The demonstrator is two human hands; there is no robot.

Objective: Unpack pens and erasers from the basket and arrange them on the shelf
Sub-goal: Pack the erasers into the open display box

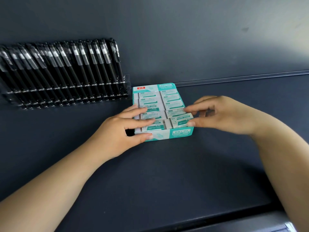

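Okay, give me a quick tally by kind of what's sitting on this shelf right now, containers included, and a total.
Clear pen rack, filled with black pens too overlapped to count exactly: 1
Teal eraser box, two columns of wrapped erasers inside: 1
Eraser pinched by the right hand at the box's near right corner: 1
Left hand steadies the box.
Total: 3, loose contents not counted.

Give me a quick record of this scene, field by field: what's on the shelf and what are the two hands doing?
surface: dark shelf
pens: row of black pens standing in a clear rack, far left, against the back wall
eraser box: open teal box, centre, holding two columns of wrapped erasers
left hand: left hand rests on the box's near-left corner, fingers flat over the erasers, thumb on the front wall
right hand: right hand pinches the tilted eraser at the near-right corner
basket: not in view
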